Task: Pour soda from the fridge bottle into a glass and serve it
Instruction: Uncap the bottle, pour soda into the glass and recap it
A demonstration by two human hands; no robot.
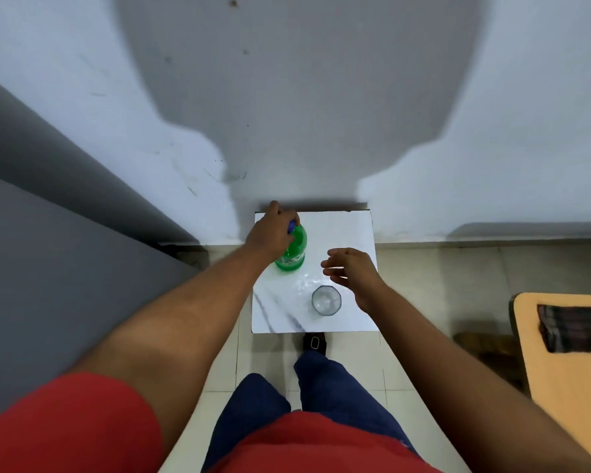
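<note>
A green soda bottle (292, 252) with a blue cap stands upright on the left side of a small white marble-patterned table (348, 230). My left hand (270, 232) grips the bottle around its neck and cap from above. A clear faceted glass (326, 299) stands on the table near its front edge, right of the bottle, and looks empty. My right hand (350, 268) hovers over the table's right side, just behind and right of the glass, fingers loosely spread and holding nothing.
The table stands against a pale wall (321, 97). A grey fridge side (48, 216) fills the left. A tan wooden desk (567, 363) with a dark object lies at the right edge. Tiled floor and my legs are below.
</note>
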